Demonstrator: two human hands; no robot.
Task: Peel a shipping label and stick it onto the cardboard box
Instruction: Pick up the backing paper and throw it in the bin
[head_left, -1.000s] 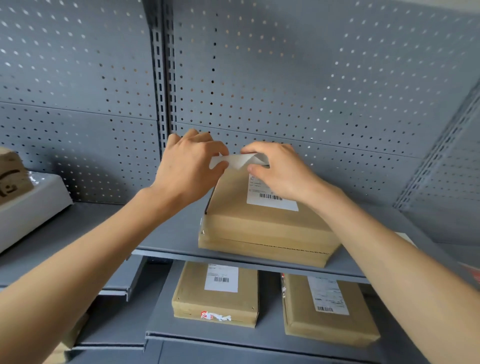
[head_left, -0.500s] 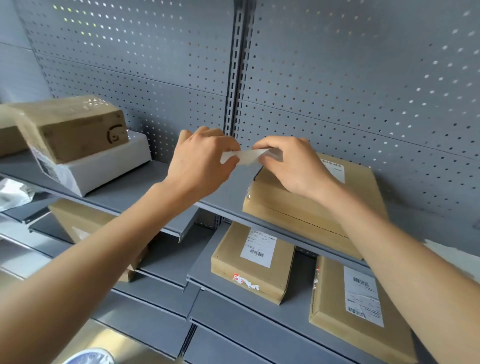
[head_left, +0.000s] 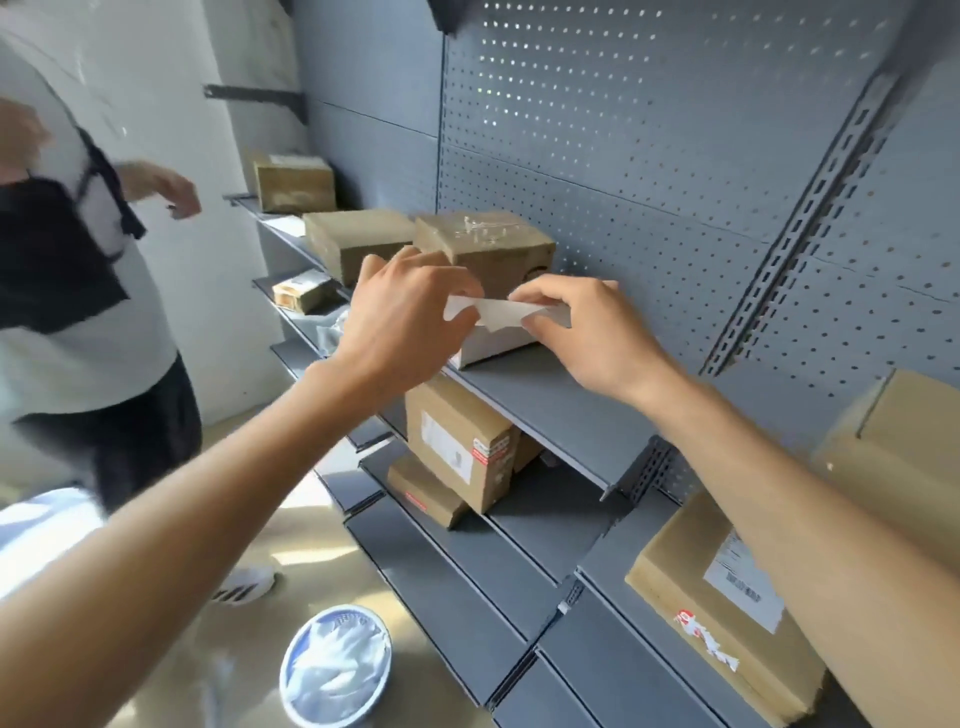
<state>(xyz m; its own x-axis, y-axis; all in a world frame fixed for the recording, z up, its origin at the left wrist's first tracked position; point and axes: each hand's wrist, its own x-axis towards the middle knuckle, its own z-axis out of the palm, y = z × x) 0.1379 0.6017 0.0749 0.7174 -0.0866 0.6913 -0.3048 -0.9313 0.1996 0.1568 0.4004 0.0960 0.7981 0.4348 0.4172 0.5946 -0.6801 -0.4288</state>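
Note:
A crumpled white strip of label paper (head_left: 501, 312) stretches between my two hands in mid-air in front of the grey shelving. My left hand (head_left: 410, 312) pinches its left end and my right hand (head_left: 582, 332) pinches its right end. Behind the strip a brown cardboard box (head_left: 488, 247) sits on a white box (head_left: 493, 345) on the upper shelf. At the far right edge lies another cardboard box (head_left: 904, 447), partly behind my right forearm. I cannot tell whether the strip is the label or its backing.
Grey metal shelves (head_left: 550, 400) with a perforated back panel (head_left: 649, 156) hold several cardboard parcels, some labelled (head_left: 457, 447) (head_left: 727, 608). Another person (head_left: 78, 291) stands at the left. A round bin with a plastic liner (head_left: 337, 667) stands on the floor below.
My view has swung left along the shelving; the box with the label has slid to the right edge. Both hands still hold the paper strip between them. A person has come into view.

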